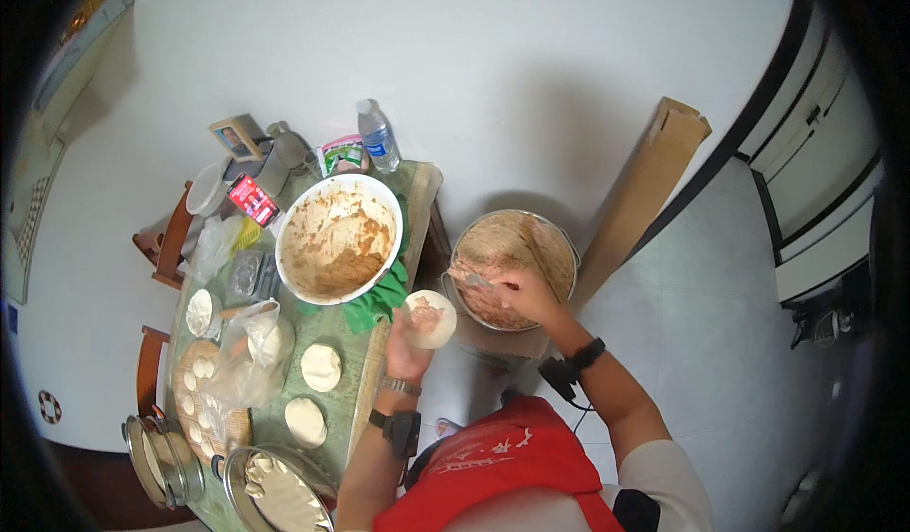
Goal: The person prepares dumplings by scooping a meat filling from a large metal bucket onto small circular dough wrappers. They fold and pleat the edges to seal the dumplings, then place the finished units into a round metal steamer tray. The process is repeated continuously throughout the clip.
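Observation:
On the palm of my left hand (pixel 409 354) lies a round dough wrapper (pixel 442 334), held just past the table's edge. A patch of pink minced filling (pixel 424 314) is spread on it. My right hand (pixel 530 296) is over a large metal pot (pixel 577 262) to the right and grips a small metal spreader (pixel 475 279), its handle mostly hidden by my fingers. Pinkish minced filling (pixel 490 237) fills much of the pot. A pair of wooden chopsticks or a stick (pixel 534 247) stands in the filling, leaning on the rim.
On the green table (pixel 274 404) lie two stacks of wrappers (pixel 321 367) (pixel 306 422). A white basin (pixel 340 237) with brown paste sits on a green cloth (pixel 380 301). A round board (pixel 238 425) bears dough pieces. Wrapped pieces line a steamer (pixel 284 496). A cardboard box (pixel 640 190) leans on the wall.

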`<state>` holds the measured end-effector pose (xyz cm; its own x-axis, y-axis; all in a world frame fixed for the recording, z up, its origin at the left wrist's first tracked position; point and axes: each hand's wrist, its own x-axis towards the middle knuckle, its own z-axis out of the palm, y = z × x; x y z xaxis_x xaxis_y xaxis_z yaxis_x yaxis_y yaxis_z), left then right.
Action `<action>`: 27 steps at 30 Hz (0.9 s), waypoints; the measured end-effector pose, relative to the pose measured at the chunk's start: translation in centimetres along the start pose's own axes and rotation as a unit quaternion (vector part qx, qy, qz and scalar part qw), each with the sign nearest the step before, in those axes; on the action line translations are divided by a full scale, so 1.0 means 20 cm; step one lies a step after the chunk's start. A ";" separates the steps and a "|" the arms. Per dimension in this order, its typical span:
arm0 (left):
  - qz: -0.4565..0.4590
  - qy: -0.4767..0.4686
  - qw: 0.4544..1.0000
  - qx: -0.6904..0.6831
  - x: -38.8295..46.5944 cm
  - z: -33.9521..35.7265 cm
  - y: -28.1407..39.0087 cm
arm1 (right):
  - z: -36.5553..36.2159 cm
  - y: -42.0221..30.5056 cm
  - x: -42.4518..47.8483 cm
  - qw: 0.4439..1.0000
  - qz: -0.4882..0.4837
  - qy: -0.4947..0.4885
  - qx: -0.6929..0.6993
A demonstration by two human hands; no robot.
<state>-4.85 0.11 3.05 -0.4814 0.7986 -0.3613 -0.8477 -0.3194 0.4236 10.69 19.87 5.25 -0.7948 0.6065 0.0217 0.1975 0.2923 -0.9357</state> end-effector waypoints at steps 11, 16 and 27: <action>-0.019 0.045 0.998 -0.026 0.06 0.28 -0.08 | 0.08 -0.18 -0.29 0.944 -0.267 0.068 -0.183; 0.024 0.045 0.998 -0.042 0.02 0.27 -0.05 | 0.01 -0.25 -0.34 0.938 -0.274 0.083 -0.195; 0.006 -0.027 1.000 -0.006 -0.05 0.23 -0.04 | -0.08 -0.38 -0.24 0.993 -0.059 -0.077 -0.074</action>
<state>-2.69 1.78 6.90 -0.4799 0.8206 -0.3105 -0.8445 -0.3361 0.4170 13.98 15.95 12.88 -0.8937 0.4441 0.0636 0.1702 0.4668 -0.8678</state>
